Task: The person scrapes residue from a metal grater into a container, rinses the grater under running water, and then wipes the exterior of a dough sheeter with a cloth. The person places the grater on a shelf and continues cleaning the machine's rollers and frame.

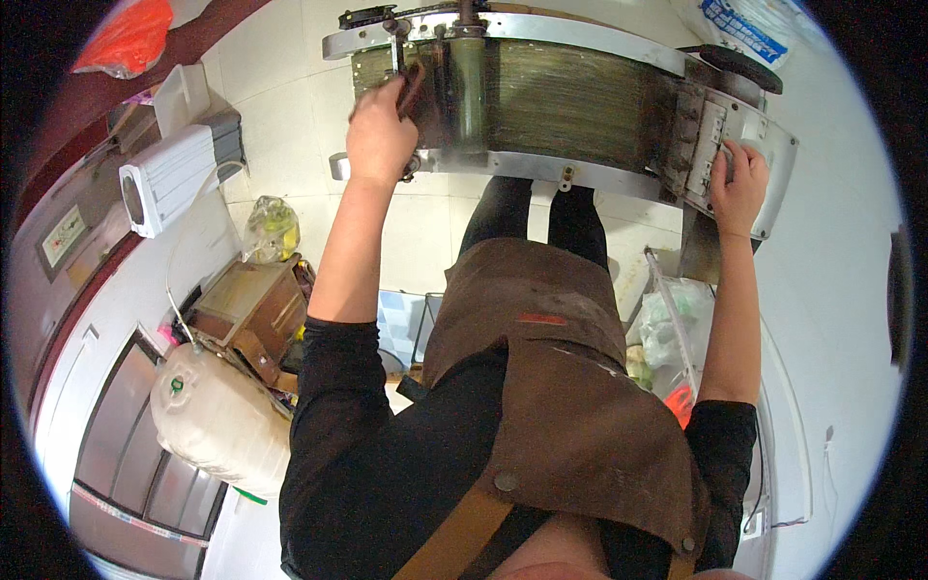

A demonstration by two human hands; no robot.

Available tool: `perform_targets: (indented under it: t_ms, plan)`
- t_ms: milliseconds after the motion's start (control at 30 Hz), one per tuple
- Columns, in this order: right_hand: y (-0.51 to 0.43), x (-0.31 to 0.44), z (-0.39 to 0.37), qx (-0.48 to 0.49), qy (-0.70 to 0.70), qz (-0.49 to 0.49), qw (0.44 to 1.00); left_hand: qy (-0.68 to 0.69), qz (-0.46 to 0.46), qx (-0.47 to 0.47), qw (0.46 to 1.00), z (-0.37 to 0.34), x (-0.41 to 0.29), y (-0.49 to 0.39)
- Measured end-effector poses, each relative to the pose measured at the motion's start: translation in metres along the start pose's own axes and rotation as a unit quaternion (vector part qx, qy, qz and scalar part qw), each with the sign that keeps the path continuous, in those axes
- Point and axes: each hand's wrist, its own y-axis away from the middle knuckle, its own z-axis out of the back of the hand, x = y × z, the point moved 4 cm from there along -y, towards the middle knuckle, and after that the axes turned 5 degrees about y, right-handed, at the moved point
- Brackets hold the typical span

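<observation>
Across the top lies a belt machine with a worn dark green belt (pixel 573 98) between metal side rails (pixel 616 181). A green roller (pixel 466 101) spans the belt left of its middle. My left hand (pixel 383 130) is over the belt's left end, fingers curled around a dark brown curved handle (pixel 412 90); motion blurs it, and its lower part is hidden. At the machine's right end, my right hand (pixel 739 177) rests on a white control box (pixel 781 156). Its fingers close around a small pale knob (pixel 728 156), mostly covered by them, beside a strip of switches (pixel 705 156).
A drive chain (pixel 428 10) runs along the far rail. Left are a white boxy unit (pixel 170 174), a wooden cabinet (pixel 250 297), a bagged item (pixel 271 230) and a large plastic tank (pixel 217 420). Plastic bags (pixel 674 326) and a pale pole (pixel 670 312) are by my right arm.
</observation>
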Motion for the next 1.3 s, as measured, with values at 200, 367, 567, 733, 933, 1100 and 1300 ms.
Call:
perform_targets:
  t_ms: [200, 367, 567, 733, 933, 1100, 1300]
  plan:
    - [0.008, -0.005, -0.003, 0.003, -0.002, -0.006, 1.0, 0.016, -0.097, -0.09, 0.991, -0.037, -0.036, -0.035]
    - [0.004, -0.002, 0.0, -0.012, -0.027, -0.006, 1.0, -0.118, -0.082, 0.15, 0.978, -0.083, 0.008, 0.042]
    - [0.023, -0.019, 0.066, -0.052, -0.107, -0.061, 0.991, 0.034, 0.002, 0.157, 0.987, -0.035, 0.02, 0.11]
    - [0.118, -0.136, 0.114, -0.141, -0.26, -0.381, 0.876, 0.063, 0.077, 0.111, 0.989, -0.046, -0.018, 0.149]
    - [0.204, -0.293, 0.031, 0.011, -0.134, -0.443, 0.887, 0.067, 0.07, 0.158, 0.983, -0.1, -0.059, 0.177]
    - [0.217, -0.364, -0.103, 0.184, -0.103, -0.41, 0.887, 0.029, 0.099, 0.216, 0.971, -0.128, -0.07, 0.193]
    - [0.17, -0.399, -0.231, 0.236, -0.134, -0.409, 0.871, 0.011, 0.172, 0.245, 0.954, -0.133, -0.067, 0.204]
